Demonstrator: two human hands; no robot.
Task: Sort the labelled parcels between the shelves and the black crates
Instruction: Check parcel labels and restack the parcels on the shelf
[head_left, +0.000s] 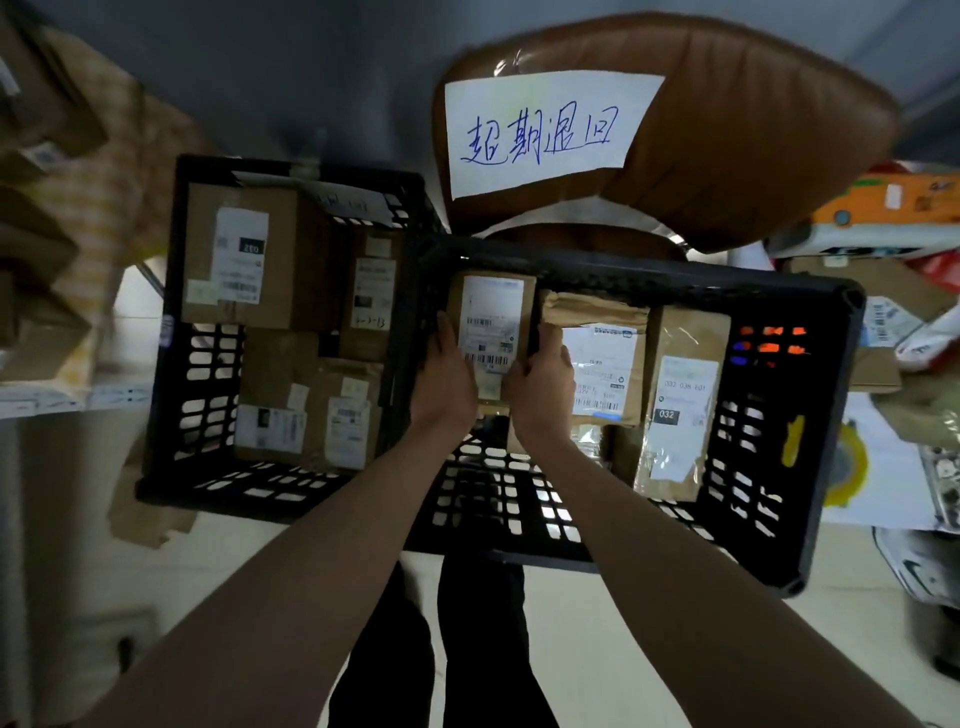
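Two hands (493, 379) around one parcel (491, 327)

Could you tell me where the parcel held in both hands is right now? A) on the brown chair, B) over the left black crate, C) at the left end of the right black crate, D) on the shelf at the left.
C: the held parcel, gripped by the left hand and the right hand, sits at the left end of the right black crate, beside other parcels.

Two black crates are seen: the left crate (171, 364) with five parcels, the right crate (810, 415) with three. Two hands are counted.
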